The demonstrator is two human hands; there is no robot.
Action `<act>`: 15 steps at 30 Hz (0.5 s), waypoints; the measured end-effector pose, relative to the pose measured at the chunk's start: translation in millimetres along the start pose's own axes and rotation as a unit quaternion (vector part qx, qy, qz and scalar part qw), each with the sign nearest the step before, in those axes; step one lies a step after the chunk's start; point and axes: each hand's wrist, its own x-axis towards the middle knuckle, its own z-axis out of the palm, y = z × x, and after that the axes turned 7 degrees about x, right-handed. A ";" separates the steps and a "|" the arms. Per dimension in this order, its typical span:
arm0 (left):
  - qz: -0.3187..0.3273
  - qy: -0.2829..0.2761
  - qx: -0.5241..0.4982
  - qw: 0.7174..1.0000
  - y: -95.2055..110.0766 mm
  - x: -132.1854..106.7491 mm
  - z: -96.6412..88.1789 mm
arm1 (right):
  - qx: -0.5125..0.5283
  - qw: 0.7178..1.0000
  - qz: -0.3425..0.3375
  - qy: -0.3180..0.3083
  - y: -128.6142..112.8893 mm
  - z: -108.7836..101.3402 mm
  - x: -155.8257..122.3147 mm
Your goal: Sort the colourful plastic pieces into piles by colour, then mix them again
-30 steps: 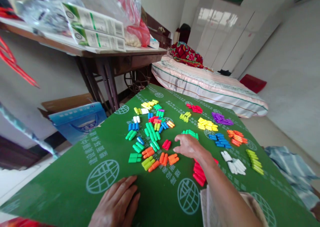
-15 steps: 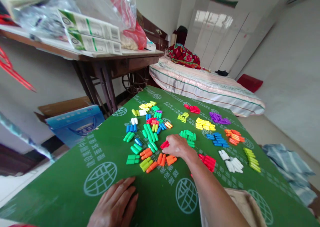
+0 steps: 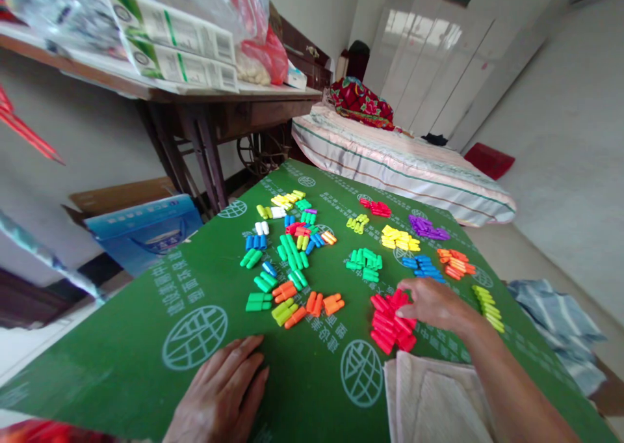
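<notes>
My right hand (image 3: pixel 429 303) is at the heap of red pen caps (image 3: pixel 387 322), its thumb and forefinger curled about a red cap (image 3: pixel 400 296) at the heap's upper right edge. Whether the cap rests on the others is hard to see. Palm down on the near side of the green table (image 3: pixel 127 365), my left hand (image 3: pixel 224 384) lies flat with nothing in it. Ahead of it are mixed caps: orange caps (image 3: pixel 316 304), yellow-green caps (image 3: pixel 283 311) and green caps (image 3: pixel 291 253).
Sorted groups lie further right: green caps (image 3: pixel 364 262), yellow caps (image 3: pixel 400 239), blue caps (image 3: pixel 423 268), purple caps (image 3: pixel 428 228) and orange caps (image 3: pixel 455 263). A folded cloth (image 3: pixel 433 397) sits by my right forearm. A desk (image 3: pixel 273 108) and a bed (image 3: pixel 390 163) stand beyond.
My right hand has moved right, from beside the mixed caps to the red heap, carrying a red cap. The left hand stays put. The view has shifted slightly.
</notes>
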 end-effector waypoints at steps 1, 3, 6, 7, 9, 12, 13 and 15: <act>-0.003 0.004 -0.002 1.000 0.1 -0.7 0.3 | 0.002 1.000 -0.002 -0.004 2.3 2.9 -1.3; -0.006 0.005 -0.006 1.000 0.4 -2.1 0.4 | 0.013 1.000 -0.013 -0.013 4.8 7.7 -2.7; -0.010 0.003 -0.013 1.000 1.5 -3.6 -0.8 | 0.020 0.999 -0.024 -0.022 5.2 12.2 -3.8; -0.012 0.003 -0.015 1.000 2.1 -3.9 -1.2 | 0.018 0.999 -0.025 -0.026 5.3 13.2 -4.1; -0.019 0.005 -0.020 1.000 3.5 -4.3 -1.8 | 0.025 0.999 -0.024 -0.033 6.6 15.0 -4.1; -0.029 0.001 -0.028 0.999 5.1 -4.8 -1.7 | 0.049 0.998 -0.024 -0.040 10.6 16.7 -3.1; -0.033 -0.001 -0.030 0.999 5.4 -5.1 -1.6 | 0.053 0.998 -0.024 -0.037 11.1 16.7 -2.7; -0.038 -0.009 -0.035 0.999 5.9 -6.0 -1.1 | 0.046 0.998 -0.021 -0.025 7.4 15.5 -2.6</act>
